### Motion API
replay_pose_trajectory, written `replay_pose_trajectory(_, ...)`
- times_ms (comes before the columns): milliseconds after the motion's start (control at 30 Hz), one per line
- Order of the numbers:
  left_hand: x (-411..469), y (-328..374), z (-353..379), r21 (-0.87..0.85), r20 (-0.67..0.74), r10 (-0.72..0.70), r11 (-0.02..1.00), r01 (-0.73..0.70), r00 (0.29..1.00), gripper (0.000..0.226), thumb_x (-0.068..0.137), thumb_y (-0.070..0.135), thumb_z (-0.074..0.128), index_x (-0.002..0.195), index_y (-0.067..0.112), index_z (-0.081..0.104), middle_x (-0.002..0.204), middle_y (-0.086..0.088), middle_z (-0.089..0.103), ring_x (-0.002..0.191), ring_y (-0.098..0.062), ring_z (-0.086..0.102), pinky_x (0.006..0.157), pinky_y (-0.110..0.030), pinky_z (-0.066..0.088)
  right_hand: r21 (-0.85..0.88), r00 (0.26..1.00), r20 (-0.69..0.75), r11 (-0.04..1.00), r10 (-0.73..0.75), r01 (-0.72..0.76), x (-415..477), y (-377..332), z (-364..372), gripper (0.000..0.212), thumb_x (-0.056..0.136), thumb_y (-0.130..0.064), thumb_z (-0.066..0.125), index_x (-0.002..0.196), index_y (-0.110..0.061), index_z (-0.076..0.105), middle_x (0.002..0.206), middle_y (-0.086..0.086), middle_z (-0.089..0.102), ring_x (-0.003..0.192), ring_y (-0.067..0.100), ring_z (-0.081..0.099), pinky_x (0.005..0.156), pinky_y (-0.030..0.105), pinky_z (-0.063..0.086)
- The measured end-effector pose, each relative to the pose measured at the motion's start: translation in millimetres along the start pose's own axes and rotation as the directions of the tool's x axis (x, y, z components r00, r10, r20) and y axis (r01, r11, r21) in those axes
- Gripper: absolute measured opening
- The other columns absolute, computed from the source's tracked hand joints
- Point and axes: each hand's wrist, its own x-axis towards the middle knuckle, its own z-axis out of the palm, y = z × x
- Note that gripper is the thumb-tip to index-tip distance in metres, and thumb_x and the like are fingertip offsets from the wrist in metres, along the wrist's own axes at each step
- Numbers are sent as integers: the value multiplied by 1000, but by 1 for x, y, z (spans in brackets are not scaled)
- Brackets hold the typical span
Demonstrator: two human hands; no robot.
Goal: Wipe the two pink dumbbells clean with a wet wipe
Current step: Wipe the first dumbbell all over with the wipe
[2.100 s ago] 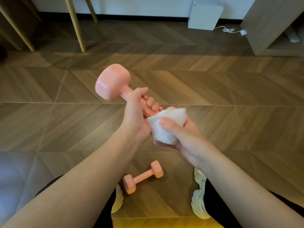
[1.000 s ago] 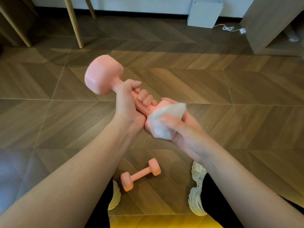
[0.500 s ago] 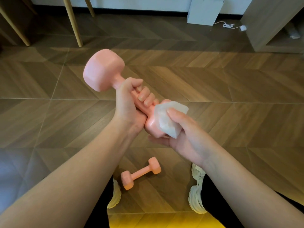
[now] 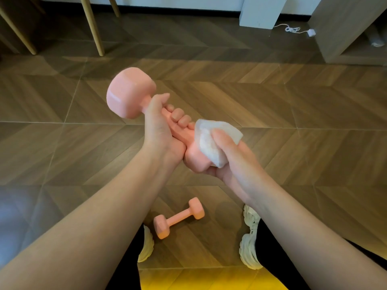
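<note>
Wiping of first glossy pink hex-headed dumbbell [image 4: 129, 93] underway: left hand [image 4: 159, 130] grips its handle, right hand [image 4: 232, 162] clasps crumpled white wet wipe [image 4: 209, 143] round the near head. Matching second pink dumbbell [image 4: 178, 217] lies on wooden floor [image 4: 293, 143]. Next, probably: far head, needing a regrip.

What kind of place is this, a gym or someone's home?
Probably a room at home, not a gym: chevron wood-look floor, slim wooden furniture legs, and a white cable lying by a wooden cabinet.
</note>
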Motion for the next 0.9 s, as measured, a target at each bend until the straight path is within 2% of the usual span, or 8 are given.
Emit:
replay_pose_trajectory(100, 0, 1, -3, 13, 11, -15, 1000, 15, 1000, 35, 90, 27, 54, 63, 20, 35, 49, 6, 26, 40, -12, 26, 44, -21, 32, -118, 993, 87, 989, -74, 84, -3, 3, 0, 70, 64, -29, 82, 126, -36, 51, 121, 3, 64, 102, 17, 68, 84, 38, 57)
replay_pose_trajectory(200, -3, 1, -2, 32, 31, -16, 999, 15, 999, 35, 89, 27, 54, 62, 20, 33, 50, 6, 24, 41, -12, 25, 44, -22, 32, -142, 992, 8, 982, -126, 126, -3, 6, 5, 71, 57, -30, 86, 120, -35, 52, 120, 4, 63, 97, 12, 69, 75, 29, 57)
replay_pose_trajectory(300, -5, 0, 3, 37, 51, 6, 999, -8, 999, 38, 91, 23, 51, 59, 20, 31, 48, 5, 24, 41, -11, 24, 42, -21, 27, -67, 985, -99, 989, -141, 135, -1, 3, 13, 49, 70, -35, 75, 115, -28, 56, 113, 7, 69, 92, 13, 69, 75, 37, 61)
replay_pose_trajectory(433, -5, -1, 5, 13, 87, 22, 1000, -24, 996, 36, 90, 19, 49, 59, 19, 31, 49, 5, 23, 41, -12, 22, 40, -19, 28, 23, 989, -141, 998, -49, 52, -1, 0, 10, 44, 81, -48, 58, 116, -22, 64, 119, 13, 70, 100, 19, 67, 96, 56, 50)
replay_pose_trajectory(533, -6, -1, 2, 31, 129, 39, 999, -44, 991, 36, 90, 19, 47, 59, 20, 30, 46, 5, 22, 41, -12, 22, 41, -21, 28, 162, 999, 34, 986, 32, -37, -6, -1, 5, 56, 85, -39, 59, 135, -14, 54, 131, 18, 62, 108, 22, 63, 98, 49, 49)
replay_pose_trajectory(633, -7, -2, 2, 34, 154, 26, 999, -31, 988, 37, 91, 24, 48, 59, 20, 31, 46, 5, 24, 40, -12, 23, 43, -22, 28, 234, 985, 157, 966, 75, -110, -9, 0, 4, 68, 80, -28, 71, 141, -11, 45, 119, 16, 65, 97, 24, 67, 86, 49, 58)
replay_pose_trajectory(767, -8, -5, 5, 12, 90, 13, 1000, -14, 996, 33, 89, 34, 61, 69, 19, 41, 54, 3, 39, 47, -12, 39, 54, -25, 40, 125, 997, 44, 991, -60, 54, -5, 0, 3, 71, 61, -25, 84, 123, -23, 51, 117, 8, 63, 101, 22, 67, 83, 45, 58)
replay_pose_trajectory(900, -5, -6, 6, -1, 6, 15, 1000, -15, 1000, 34, 90, 30, 62, 71, 19, 37, 52, 6, 32, 43, -10, 32, 47, -23, 36, -9, 984, -62, 986, -167, 167, -5, 2, 5, 60, 68, -24, 80, 119, -35, 51, 125, 5, 61, 106, 18, 68, 81, 32, 56)
